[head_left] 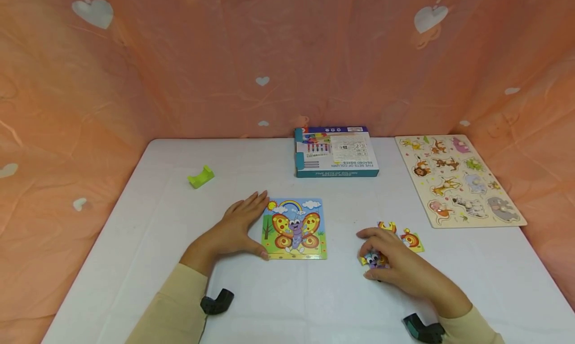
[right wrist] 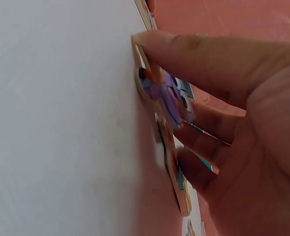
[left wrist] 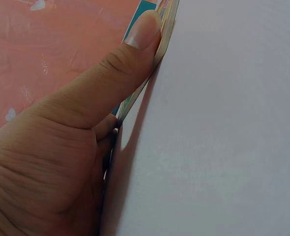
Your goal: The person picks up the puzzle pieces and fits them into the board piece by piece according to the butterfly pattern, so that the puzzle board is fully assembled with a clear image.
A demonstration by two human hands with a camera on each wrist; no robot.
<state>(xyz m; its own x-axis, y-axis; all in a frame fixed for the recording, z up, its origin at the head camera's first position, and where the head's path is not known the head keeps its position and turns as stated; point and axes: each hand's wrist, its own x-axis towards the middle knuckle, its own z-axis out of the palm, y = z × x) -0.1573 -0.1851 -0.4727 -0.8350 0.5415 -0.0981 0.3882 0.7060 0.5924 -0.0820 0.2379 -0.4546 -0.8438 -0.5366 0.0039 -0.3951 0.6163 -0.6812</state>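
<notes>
A square butterfly puzzle board point(head_left: 295, 229) lies flat at the middle of the table, showing a full butterfly picture with a rainbow. Along its left side, my left hand point(head_left: 235, 226) rests with fingers straight and thumb spread. The thumb point(left wrist: 144, 34) lies against the board's edge in the left wrist view. To the right, my right hand point(head_left: 395, 256) grips a puzzle piece point(head_left: 374, 259) with a purple butterfly face, thumb on the near edge and curled fingers on the far side. Beyond that hand lie a spiral-patterned piece point(head_left: 411, 240) and a yellow-red piece point(head_left: 387, 226), partly covered.
At the back stands a teal and white toy box point(head_left: 337, 157) lying flat. A wooden animal peg board point(head_left: 453, 181) lies at the right. A small green plastic piece point(head_left: 201, 177) sits back left. Orange cloth point(head_left: 215, 59) hangs behind the white table point(head_left: 287, 299).
</notes>
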